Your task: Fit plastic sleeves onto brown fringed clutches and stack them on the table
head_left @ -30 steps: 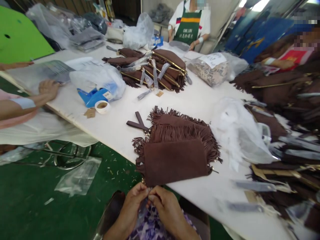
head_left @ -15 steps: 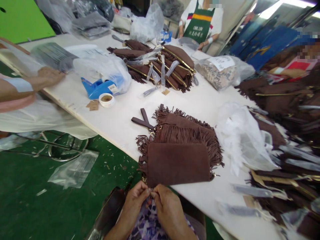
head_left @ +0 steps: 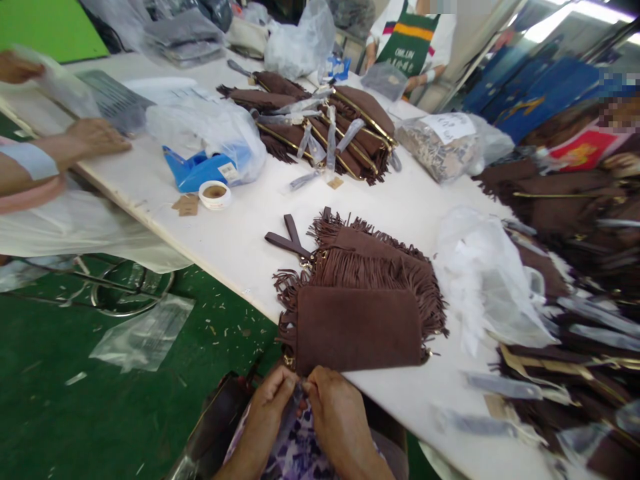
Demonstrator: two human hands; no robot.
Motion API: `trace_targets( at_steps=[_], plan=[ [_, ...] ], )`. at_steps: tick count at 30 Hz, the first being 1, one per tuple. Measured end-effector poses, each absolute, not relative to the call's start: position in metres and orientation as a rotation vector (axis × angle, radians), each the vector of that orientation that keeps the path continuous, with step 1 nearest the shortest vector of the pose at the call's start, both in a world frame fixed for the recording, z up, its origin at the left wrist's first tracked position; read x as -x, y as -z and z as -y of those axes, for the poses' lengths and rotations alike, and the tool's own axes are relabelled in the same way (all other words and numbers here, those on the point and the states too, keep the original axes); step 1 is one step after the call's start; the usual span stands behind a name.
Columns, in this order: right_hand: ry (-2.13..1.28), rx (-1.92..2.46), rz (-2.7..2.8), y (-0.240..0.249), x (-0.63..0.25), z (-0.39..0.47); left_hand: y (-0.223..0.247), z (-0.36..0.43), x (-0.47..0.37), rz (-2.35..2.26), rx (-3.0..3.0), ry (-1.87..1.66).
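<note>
My left hand (head_left: 274, 397) and my right hand (head_left: 334, 400) are close together at the table's front edge, over patterned purple-and-white clothing. Thumbs and fingers of both are pinched on something small, dark and partly see-through, too hidden to name. Just beyond my fingertips lies a brown fringed clutch bag (head_left: 357, 327), its plain side up and its lower edge at the table's rim. More brown bags with long fringe (head_left: 373, 263) are stacked behind it. A brown wrist strap (head_left: 290, 239) sticks out to their left.
Zipped brown bags (head_left: 345, 133) are heaped at the back; more piles (head_left: 575, 373) fill the right side. A clear plastic bag (head_left: 490, 273), a blue tape dispenser (head_left: 200, 170) and a tape roll (head_left: 215, 195) lie around. Another person's hand (head_left: 97, 138) rests at the left; other people stand behind.
My hands have stayed almost in place, and a little more of the dark, see-through thing shows between them. At the left, the other person's second hand has come into view, raised with clear plastic.
</note>
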State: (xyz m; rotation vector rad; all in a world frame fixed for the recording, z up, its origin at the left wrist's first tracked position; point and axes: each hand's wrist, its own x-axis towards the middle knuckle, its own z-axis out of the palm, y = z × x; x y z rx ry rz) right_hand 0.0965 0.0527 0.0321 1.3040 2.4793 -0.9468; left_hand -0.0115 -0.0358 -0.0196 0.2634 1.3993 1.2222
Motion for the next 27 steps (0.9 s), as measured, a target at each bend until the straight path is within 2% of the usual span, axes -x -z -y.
trace_targets(
  at_steps=[5,11,23,27],
  plan=[
    [0.975,-1.323,-2.446,-0.034,-0.095,-0.054,0.023,0.037,0.014,-1.345,-0.346,-1.268],
    [0.909,-1.308,-2.470,-0.029,-0.096,-0.053,0.027,0.034,0.009,-1.518,-0.309,-1.235],
    [1.439,-1.651,-2.332,-0.021,-0.108,-0.039,0.013,0.029,-0.001,-1.522,-0.108,-1.255],
    [1.388,-1.703,-2.355,-0.021,-0.109,-0.039,0.011,0.028,-0.002,-1.490,-0.055,-1.255]
  ],
)
